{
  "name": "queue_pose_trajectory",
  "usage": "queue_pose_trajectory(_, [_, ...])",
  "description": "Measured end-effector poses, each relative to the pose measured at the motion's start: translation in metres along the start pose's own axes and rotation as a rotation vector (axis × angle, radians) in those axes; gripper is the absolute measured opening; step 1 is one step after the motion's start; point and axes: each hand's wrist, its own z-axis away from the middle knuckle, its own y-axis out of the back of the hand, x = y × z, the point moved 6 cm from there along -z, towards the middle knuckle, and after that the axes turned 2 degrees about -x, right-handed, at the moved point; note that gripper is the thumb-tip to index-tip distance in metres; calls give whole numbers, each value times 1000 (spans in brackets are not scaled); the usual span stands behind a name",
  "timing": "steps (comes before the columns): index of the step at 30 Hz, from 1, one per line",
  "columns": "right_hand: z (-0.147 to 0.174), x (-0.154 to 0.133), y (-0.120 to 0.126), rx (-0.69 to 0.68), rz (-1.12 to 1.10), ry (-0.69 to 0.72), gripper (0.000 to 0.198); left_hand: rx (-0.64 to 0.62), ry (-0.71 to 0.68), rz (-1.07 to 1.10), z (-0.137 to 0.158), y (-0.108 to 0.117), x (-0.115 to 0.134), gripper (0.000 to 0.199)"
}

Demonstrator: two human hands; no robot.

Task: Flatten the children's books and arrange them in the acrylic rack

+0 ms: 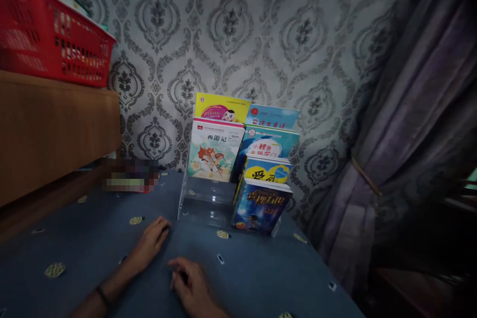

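My left hand [151,239] rests on the dark blue patterned cloth, loosely bent and holding nothing, with a dark band on the wrist. Closer to me, my right hand [192,283] has its index finger reaching out and a gap above the thumb; it is empty too. Both are in front of a clear tiered book stand [208,211]. On the stand's left side a white-covered book [216,151] stands before a yellow book [223,105]. Its right side holds a dark blue book [263,208], a yellow-and-blue book [268,170], a teal book [274,141] and a light blue book [276,115].
A blurred-out item [130,176] lies on the cloth [130,288] at the back left. Beside it is a wooden cabinet [55,129] carrying a red plastic basket [82,39]. Patterned wallpaper [231,25] rises behind the stand. A tied curtain [372,174] hangs at the right.
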Motion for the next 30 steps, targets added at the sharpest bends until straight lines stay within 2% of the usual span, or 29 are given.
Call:
queue_pose_trajectory(4, [-2,17,-1,-23,-51,22,39,-17,-56,-56,1,-5,4,21])
queue_pose_trajectory(8, [-3,26,3,-18,-120,-32,46,-54,-71,-72,2,-7,5,23])
queue_pose_trajectory(12, [-5,8,6,-95,-113,-68,53,-82,-94,-80,4,-7,3,24])
queue_pose_trajectory(18, [-9,-29,14,-114,-96,-134,54,-149,-65,-100,6,-5,2,22])
queue_pose_trajectory(20, [-8,-34,15,-123,-99,-159,54,-113,-28,-120,-2,7,-2,23])
queue_pose_trajectory(22, [-7,-36,15,-136,-104,-175,54,-52,45,-209,-17,28,-14,24])
queue_pose_trajectory(25, [-5,-33,14,-144,-100,-171,55,69,230,-474,-50,73,-45,25])
queue_pose_trajectory(27, [-3,-29,14,-153,-103,-165,56,137,283,-532,-74,99,-66,31])
queue_pose_trajectory(30, [1,-19,14,-143,-110,-179,55,149,310,-690,-103,118,-94,46])
